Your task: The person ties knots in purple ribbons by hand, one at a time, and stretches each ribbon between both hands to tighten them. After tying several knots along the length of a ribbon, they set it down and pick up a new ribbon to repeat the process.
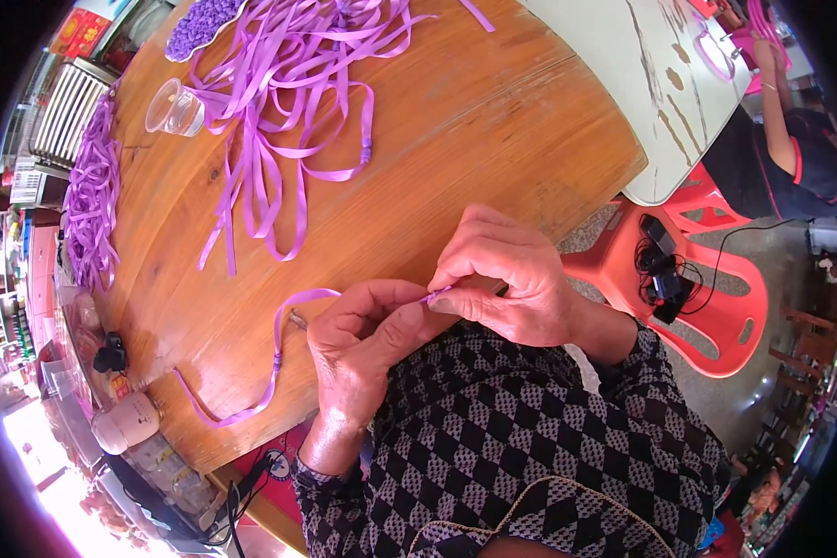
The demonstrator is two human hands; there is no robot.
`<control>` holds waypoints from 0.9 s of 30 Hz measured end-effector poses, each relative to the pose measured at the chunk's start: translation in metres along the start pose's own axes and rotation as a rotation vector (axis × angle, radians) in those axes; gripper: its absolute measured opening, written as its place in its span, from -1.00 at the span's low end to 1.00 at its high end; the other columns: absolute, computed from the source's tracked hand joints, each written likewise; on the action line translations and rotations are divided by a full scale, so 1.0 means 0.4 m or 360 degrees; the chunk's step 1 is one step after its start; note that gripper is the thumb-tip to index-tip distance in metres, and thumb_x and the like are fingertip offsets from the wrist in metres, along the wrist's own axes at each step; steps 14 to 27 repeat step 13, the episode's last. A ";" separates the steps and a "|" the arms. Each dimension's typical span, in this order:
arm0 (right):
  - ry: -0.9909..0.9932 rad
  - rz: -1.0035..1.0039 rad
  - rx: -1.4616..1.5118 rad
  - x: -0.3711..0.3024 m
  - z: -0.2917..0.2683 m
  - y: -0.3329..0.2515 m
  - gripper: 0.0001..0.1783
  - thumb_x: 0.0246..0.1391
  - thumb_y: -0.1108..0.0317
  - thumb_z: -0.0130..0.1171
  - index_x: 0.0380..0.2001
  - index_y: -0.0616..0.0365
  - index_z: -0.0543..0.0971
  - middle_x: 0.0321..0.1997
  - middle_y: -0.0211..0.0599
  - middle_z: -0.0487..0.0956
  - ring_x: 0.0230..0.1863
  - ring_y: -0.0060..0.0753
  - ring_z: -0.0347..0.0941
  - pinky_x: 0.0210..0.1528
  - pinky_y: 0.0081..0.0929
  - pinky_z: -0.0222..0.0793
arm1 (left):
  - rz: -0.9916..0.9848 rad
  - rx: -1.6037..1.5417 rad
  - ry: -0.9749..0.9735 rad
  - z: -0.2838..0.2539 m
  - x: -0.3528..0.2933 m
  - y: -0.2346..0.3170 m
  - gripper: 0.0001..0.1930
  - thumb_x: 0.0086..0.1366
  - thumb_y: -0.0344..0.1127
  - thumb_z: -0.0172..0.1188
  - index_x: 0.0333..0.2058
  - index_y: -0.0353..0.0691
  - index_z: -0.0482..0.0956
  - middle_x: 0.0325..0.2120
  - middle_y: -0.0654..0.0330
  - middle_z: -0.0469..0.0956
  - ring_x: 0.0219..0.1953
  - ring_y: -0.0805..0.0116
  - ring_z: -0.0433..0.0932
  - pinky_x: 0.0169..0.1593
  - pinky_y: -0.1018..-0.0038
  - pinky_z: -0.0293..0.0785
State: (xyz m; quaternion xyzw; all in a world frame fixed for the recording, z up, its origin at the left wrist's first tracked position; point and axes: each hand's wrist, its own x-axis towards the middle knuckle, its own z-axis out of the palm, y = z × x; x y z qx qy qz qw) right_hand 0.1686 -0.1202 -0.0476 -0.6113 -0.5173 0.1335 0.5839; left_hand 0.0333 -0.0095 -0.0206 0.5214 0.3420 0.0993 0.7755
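A narrow purple ribbon (pixel 277 337) runs from my left hand (pixel 361 339) leftward in a loose curve over the wooden table (pixel 456 130). Partway along it sits a small darker purple piece (pixel 277 362). The thumb and forefinger of my left hand are closed on the ribbon near the table's front edge. Facing it, my right hand (pixel 511 279) pinches the same short purple bit, with fingertips almost touching the left ones. Fingers partly cover what lies between them. Farther off, a heap of purple ribbons (pixel 302 56) lies spread on the table.
Left of the heap are a clear plastic cup (pixel 175 109) and many small purple pieces (pixel 201 26). More purple ribbons (pixel 91 205) hang along the table's left edge. To the right stands a red plastic stool (pixel 614 270) with black cables; beyond, another person (pixel 790 158) handles pink strips.
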 end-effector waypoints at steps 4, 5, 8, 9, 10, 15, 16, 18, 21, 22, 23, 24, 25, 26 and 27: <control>-0.0009 0.0011 0.0018 -0.004 0.001 0.002 -0.81 -0.28 0.54 0.33 -0.51 0.19 0.53 -0.51 -0.37 0.49 -0.46 -0.38 0.35 -0.44 -0.49 0.25 | 0.0061 0.0167 0.0012 0.003 -0.003 0.007 -0.85 0.08 -0.47 0.22 -0.38 -0.43 0.54 -0.59 0.24 0.52 -0.61 0.57 0.41 -0.56 0.72 0.25; -0.0007 0.0000 0.0003 -0.004 0.002 0.002 -0.82 -0.27 0.54 0.32 -0.49 0.19 0.54 -0.50 -0.35 0.50 -0.45 -0.37 0.36 -0.43 -0.49 0.26 | 0.0065 0.0186 0.0059 0.006 -0.003 0.007 -0.86 0.06 -0.48 0.23 -0.39 -0.43 0.54 -0.60 0.26 0.51 -0.62 0.59 0.39 -0.56 0.72 0.23; -0.0025 0.0001 -0.0013 -0.005 0.002 -0.004 -0.82 -0.24 0.55 0.30 -0.46 0.21 0.55 -0.48 -0.33 0.50 -0.44 -0.35 0.37 -0.41 -0.49 0.28 | 0.0127 0.0226 0.0119 -0.009 0.002 -0.012 -0.88 0.06 -0.48 0.22 -0.42 -0.42 0.55 -0.61 0.29 0.49 -0.63 0.62 0.36 -0.57 0.72 0.19; -0.0045 0.0013 -0.0016 -0.005 0.002 -0.006 -0.81 -0.23 0.55 0.29 -0.44 0.21 0.56 -0.46 -0.31 0.51 -0.43 -0.34 0.38 -0.40 -0.48 0.29 | 0.0126 0.0226 0.0120 -0.016 0.001 -0.013 -0.88 0.06 -0.48 0.22 -0.42 -0.42 0.55 -0.61 0.29 0.49 -0.63 0.62 0.36 -0.57 0.72 0.19; -0.0045 0.0014 -0.0016 -0.006 0.001 -0.005 -0.81 -0.23 0.55 0.29 -0.44 0.21 0.56 -0.46 -0.31 0.51 -0.43 -0.34 0.38 -0.40 -0.48 0.29 | 0.0053 0.0172 0.0059 -0.023 0.001 -0.014 -0.86 0.08 -0.46 0.24 -0.38 -0.40 0.56 -0.56 0.33 0.49 -0.57 0.64 0.37 -0.50 0.75 0.24; -0.0025 -0.0005 -0.0033 -0.008 0.000 -0.004 -0.80 -0.22 0.55 0.29 -0.40 0.22 0.56 -0.43 -0.31 0.52 -0.42 -0.33 0.38 -0.39 -0.48 0.29 | -0.0084 0.0071 -0.0004 -0.026 -0.001 -0.011 -0.82 0.10 -0.40 0.26 -0.33 -0.37 0.57 -0.51 0.37 0.50 -0.48 0.66 0.39 -0.38 0.76 0.31; -0.0025 -0.0005 -0.0033 -0.008 0.000 -0.004 -0.80 -0.22 0.55 0.29 -0.40 0.22 0.56 -0.43 -0.31 0.52 -0.42 -0.33 0.38 -0.39 -0.48 0.29 | -0.0084 0.0071 -0.0004 -0.026 -0.001 -0.011 -0.82 0.10 -0.40 0.26 -0.33 -0.37 0.57 -0.51 0.37 0.50 -0.48 0.66 0.39 -0.38 0.76 0.31; -0.0025 -0.0005 -0.0033 -0.008 0.000 -0.004 -0.80 -0.22 0.55 0.29 -0.40 0.22 0.56 -0.43 -0.31 0.52 -0.42 -0.33 0.38 -0.39 -0.48 0.29 | -0.0084 0.0071 -0.0004 -0.026 -0.001 -0.011 -0.82 0.10 -0.40 0.26 -0.33 -0.37 0.57 -0.51 0.37 0.50 -0.48 0.66 0.39 -0.38 0.76 0.31; -0.0025 -0.0005 -0.0033 -0.008 0.000 -0.004 -0.80 -0.22 0.55 0.29 -0.40 0.22 0.56 -0.43 -0.31 0.52 -0.42 -0.33 0.38 -0.39 -0.48 0.29 | -0.0084 0.0071 -0.0004 -0.026 -0.001 -0.011 -0.82 0.10 -0.40 0.26 -0.33 -0.37 0.57 -0.51 0.37 0.50 -0.48 0.66 0.39 -0.38 0.76 0.31; -0.0025 -0.0005 -0.0033 -0.008 0.000 -0.004 -0.80 -0.22 0.55 0.29 -0.40 0.22 0.56 -0.43 -0.31 0.52 -0.42 -0.33 0.38 -0.39 -0.48 0.29 | -0.0084 0.0071 -0.0004 -0.026 -0.001 -0.011 -0.82 0.10 -0.40 0.26 -0.33 -0.37 0.57 -0.51 0.37 0.50 -0.48 0.66 0.39 -0.38 0.76 0.31; -0.0025 -0.0005 -0.0033 -0.008 0.000 -0.004 -0.80 -0.22 0.55 0.29 -0.40 0.22 0.56 -0.43 -0.31 0.52 -0.42 -0.33 0.38 -0.39 -0.48 0.29 | -0.0084 0.0071 -0.0004 -0.026 -0.001 -0.011 -0.82 0.10 -0.40 0.26 -0.33 -0.37 0.57 -0.51 0.37 0.50 -0.48 0.66 0.39 -0.38 0.76 0.31; -0.0025 -0.0005 -0.0033 -0.008 0.000 -0.004 -0.80 -0.22 0.55 0.29 -0.40 0.22 0.56 -0.43 -0.31 0.52 -0.42 -0.33 0.38 -0.39 -0.48 0.29 | -0.0084 0.0071 -0.0004 -0.026 -0.001 -0.011 -0.82 0.10 -0.40 0.26 -0.33 -0.37 0.57 -0.51 0.37 0.50 -0.48 0.66 0.39 -0.38 0.76 0.31; -0.0025 -0.0005 -0.0033 -0.008 0.000 -0.004 -0.80 -0.22 0.55 0.29 -0.40 0.22 0.56 -0.43 -0.31 0.52 -0.42 -0.33 0.38 -0.39 -0.48 0.29 | -0.0084 0.0071 -0.0004 -0.026 -0.001 -0.011 -0.82 0.10 -0.40 0.26 -0.33 -0.37 0.57 -0.51 0.37 0.50 -0.48 0.66 0.39 -0.38 0.76 0.31; -0.0025 -0.0005 -0.0033 -0.008 0.000 -0.004 -0.80 -0.22 0.55 0.29 -0.40 0.22 0.56 -0.43 -0.31 0.52 -0.42 -0.33 0.38 -0.39 -0.48 0.29 | -0.0084 0.0071 -0.0004 -0.026 -0.001 -0.011 -0.82 0.10 -0.40 0.26 -0.33 -0.37 0.57 -0.51 0.37 0.50 -0.48 0.66 0.39 -0.38 0.76 0.31; -0.0025 -0.0005 -0.0033 -0.008 0.000 -0.004 -0.80 -0.22 0.55 0.29 -0.40 0.22 0.56 -0.43 -0.31 0.52 -0.42 -0.33 0.38 -0.39 -0.48 0.29 | -0.0084 0.0071 -0.0004 -0.026 -0.001 -0.011 -0.82 0.10 -0.40 0.26 -0.33 -0.37 0.57 -0.51 0.37 0.50 -0.48 0.66 0.39 -0.38 0.76 0.31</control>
